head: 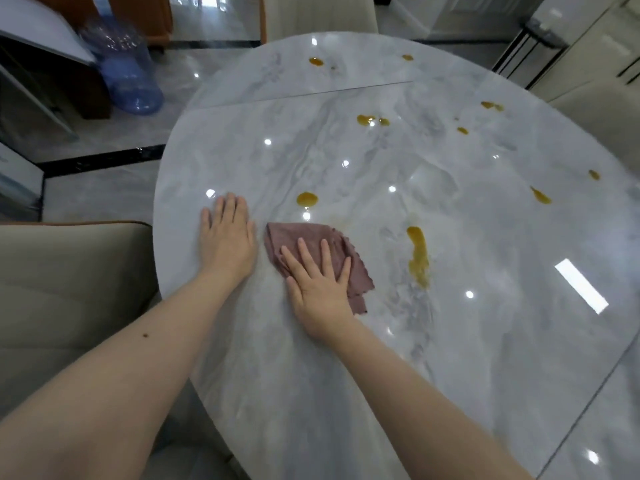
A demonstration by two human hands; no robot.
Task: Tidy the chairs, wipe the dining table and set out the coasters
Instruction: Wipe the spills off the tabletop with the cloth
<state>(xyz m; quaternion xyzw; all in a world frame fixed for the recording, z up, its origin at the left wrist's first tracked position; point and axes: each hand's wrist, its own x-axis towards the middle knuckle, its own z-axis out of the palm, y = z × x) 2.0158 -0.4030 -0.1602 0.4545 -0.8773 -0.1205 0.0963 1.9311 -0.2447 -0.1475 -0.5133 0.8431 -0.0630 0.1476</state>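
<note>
Where stains (418, 256) lie, unlabelled cloth (320, 244) underhand.

Grey-veined marble table (346, 341), amber spills (418, 254), mauve cloth (311, 233).

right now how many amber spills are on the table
About 10: two at the far edge, a pair mid-table, three at right, one streak, one blob, one long smear near the cloth. Tiny specks may be missed.
</note>
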